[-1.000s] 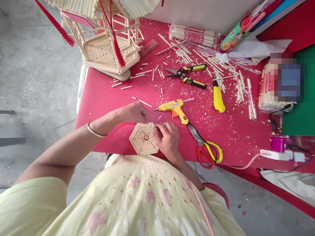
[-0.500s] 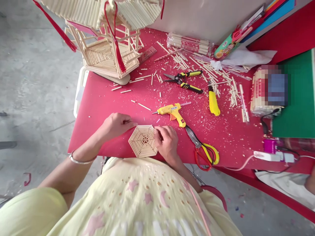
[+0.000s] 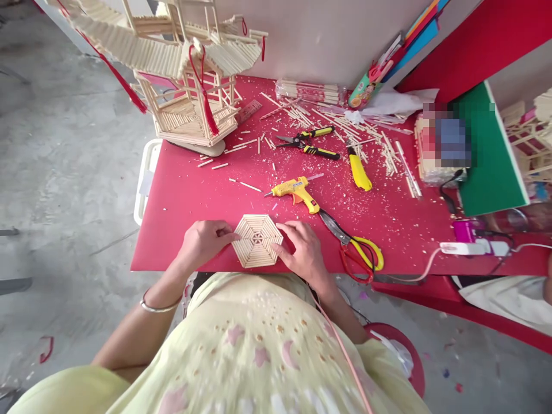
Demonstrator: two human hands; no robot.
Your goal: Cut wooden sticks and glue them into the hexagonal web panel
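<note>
A hexagonal panel of thin wooden sticks (image 3: 257,253), laid in rings around a small star-like centre, sits near the table's front edge. My left hand (image 3: 207,244) is closed, its thumb and forefinger pinched at the panel's left corner. On the opposite side, my right hand (image 3: 305,250) grips the right corner between thumb and forefinger. Just beyond the panel lies a yellow glue gun (image 3: 295,191), its nozzle pointing left. Scissors with red and yellow handles (image 3: 366,247) rest to the right of my right hand.
A stick-built pavilion with red tassels (image 3: 190,115) stands at the back left. Black-and-yellow pruning snips (image 3: 308,142), a yellow utility knife (image 3: 359,171) and scattered cut sticks (image 3: 353,129) lie farther back. A white power strip (image 3: 463,248) with cables is at the right.
My left hand has come down and right to the panel's left corner. My right forefinger has stretched out along the panel's right edge. The camera view has shifted.
</note>
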